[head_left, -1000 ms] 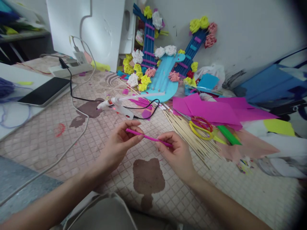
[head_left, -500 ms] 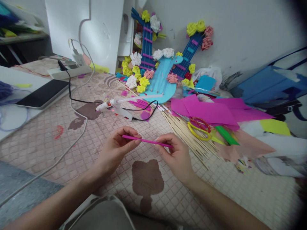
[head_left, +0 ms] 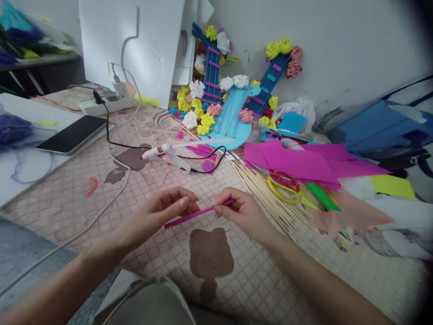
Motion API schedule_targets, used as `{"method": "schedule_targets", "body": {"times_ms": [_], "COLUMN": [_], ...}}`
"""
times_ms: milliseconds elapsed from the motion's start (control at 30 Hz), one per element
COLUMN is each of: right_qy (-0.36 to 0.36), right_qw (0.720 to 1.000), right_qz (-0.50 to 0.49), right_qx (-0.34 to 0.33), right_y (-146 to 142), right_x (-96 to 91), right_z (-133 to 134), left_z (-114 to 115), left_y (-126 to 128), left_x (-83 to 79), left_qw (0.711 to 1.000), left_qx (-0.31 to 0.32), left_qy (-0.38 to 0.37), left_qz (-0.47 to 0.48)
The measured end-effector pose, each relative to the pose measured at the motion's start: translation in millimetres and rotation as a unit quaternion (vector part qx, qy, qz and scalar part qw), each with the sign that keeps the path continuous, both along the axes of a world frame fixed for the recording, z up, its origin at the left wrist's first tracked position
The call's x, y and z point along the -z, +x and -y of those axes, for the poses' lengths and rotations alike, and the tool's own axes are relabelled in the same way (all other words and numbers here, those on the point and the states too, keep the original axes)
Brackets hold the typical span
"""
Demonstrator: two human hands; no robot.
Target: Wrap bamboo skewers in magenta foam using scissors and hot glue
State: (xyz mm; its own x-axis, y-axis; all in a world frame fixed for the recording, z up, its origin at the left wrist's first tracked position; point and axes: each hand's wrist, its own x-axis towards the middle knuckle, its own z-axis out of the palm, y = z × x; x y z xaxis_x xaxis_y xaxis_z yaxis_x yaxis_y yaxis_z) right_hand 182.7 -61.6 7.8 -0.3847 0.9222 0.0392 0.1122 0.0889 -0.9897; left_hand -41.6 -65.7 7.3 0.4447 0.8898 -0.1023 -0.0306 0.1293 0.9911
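Note:
A thin magenta paper strip (head_left: 189, 217), rolled or folded narrow, slants above the patterned tablecloth. My right hand (head_left: 241, 210) pinches it between thumb and fingers near its right end. My left hand (head_left: 169, 207) is close beside the strip's left part, fingers loosely apart and not gripping it; whether a fingertip touches it I cannot tell. Beyond my hands lies a white glue gun (head_left: 169, 157) with a clear glue stick in its back and a small red light on.
Bamboo sticks (head_left: 260, 189), yellow-and-red-handled scissors (head_left: 284, 187) and magenta paper sheets (head_left: 297, 162) lie to the right. Paper-flower-trimmed guitar shapes (head_left: 233, 108) stand at the back. A phone (head_left: 72, 134), a power strip (head_left: 106, 105) and a white cable (head_left: 118, 192) are left.
My left hand has let go of the strip's left end. The strip has tilted, its left end now lower and nearer me, while my right hand keeps its pinch. The view has shifted slightly.

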Motion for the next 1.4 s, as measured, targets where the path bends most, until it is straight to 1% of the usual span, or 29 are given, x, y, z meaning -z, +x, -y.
{"method": "schedule_targets", "body": {"times_ms": [100, 167, 267, 367, 533, 767, 833, 933, 1000, 1067, 1133, 1167, 1233, 1267, 1300, 1333, 1400], "right_qy": [0.023, 0.038, 0.055, 0.061, 0.044, 0.002, -0.021, -0.071, -0.075, -0.031, 0.060, 0.121, 0.246, 0.294, 0.325, 0.338, 0.333], "right_qw": [0.998, 0.996, 0.993, 0.990, 0.991, 0.992, 0.991, 0.986, 0.987, 0.996, 0.997, 0.988, 0.949, 0.926, 0.907, 0.895, 0.884], "right_qz": [0.017, 0.021, 0.022, 0.035, 0.033, 0.020, 0.013, -0.023, -0.040, -0.019, 0.046, 0.090, 0.179, 0.219, 0.252, 0.281, 0.324], "right_qx": [-0.054, -0.079, -0.104, -0.121, -0.126, -0.123, -0.130, -0.148, -0.137, -0.087, -0.006, 0.035, 0.088, 0.095, 0.091, 0.080, 0.046], "right_y": [-10, -17, -27, -34, -45, -53, -55, -56, -56, -56, -57, -58, -64, -68, -73, -79, -92], "right_x": [-4.0, -5.2, -5.9, -5.8, -2.1, 3.6, 3.9, 2.1, 0.7, 0.4, 2.1, 3.6, 7.2, 9.2, 11.1, 12.9, 15.7], "right_z": [-7, -11, -17, -22, -26, -33, -35, -40, -43, -49, -56, -61, -72, -78, -85, -92, -103], "left_z": [-7, -11, -16, -20, -20, -19, -18, -16, -14, -12, -10, -10, -8, -7, -7, -6, -5], "left_y": [-5, -7, -13, -22, -31, -36, -38, -40, -42, -45, -50, -53, -58, -60, -61, -62, -63], "left_x": [1.7, 3.3, 5.3, 7.3, 11.4, 16.4, 17.4, 17.0, 16.0, 15.5, 16.3, 17.1, 19.3, 20.5, 21.6, 22.5, 23.4], "left_qw": [0.998, 0.997, 0.993, 0.990, 0.985, 0.984, 0.984, 0.984, 0.982, 0.979, 0.974, 0.970, 0.960, 0.954, 0.948, 0.943, 0.936], "left_qx": [0.028, 0.056, 0.087, 0.103, 0.097, 0.077, 0.066, 0.044, 0.029, 0.000, -0.044, -0.068, -0.108, -0.123, -0.134, -0.140, -0.145], "left_qy": [-0.035, -0.053, -0.074, -0.098, -0.138, -0.155, -0.155, -0.160, -0.168, -0.183, -0.198, -0.203, -0.211, -0.216, -0.223, -0.230, -0.238], "left_qz": [-0.032, -0.029, -0.013, -0.002, 0.028, 0.045, 0.050, 0.072, 0.083, 0.087, 0.099, 0.114, 0.151, 0.169, 0.185, 0.198, 0.216]}}
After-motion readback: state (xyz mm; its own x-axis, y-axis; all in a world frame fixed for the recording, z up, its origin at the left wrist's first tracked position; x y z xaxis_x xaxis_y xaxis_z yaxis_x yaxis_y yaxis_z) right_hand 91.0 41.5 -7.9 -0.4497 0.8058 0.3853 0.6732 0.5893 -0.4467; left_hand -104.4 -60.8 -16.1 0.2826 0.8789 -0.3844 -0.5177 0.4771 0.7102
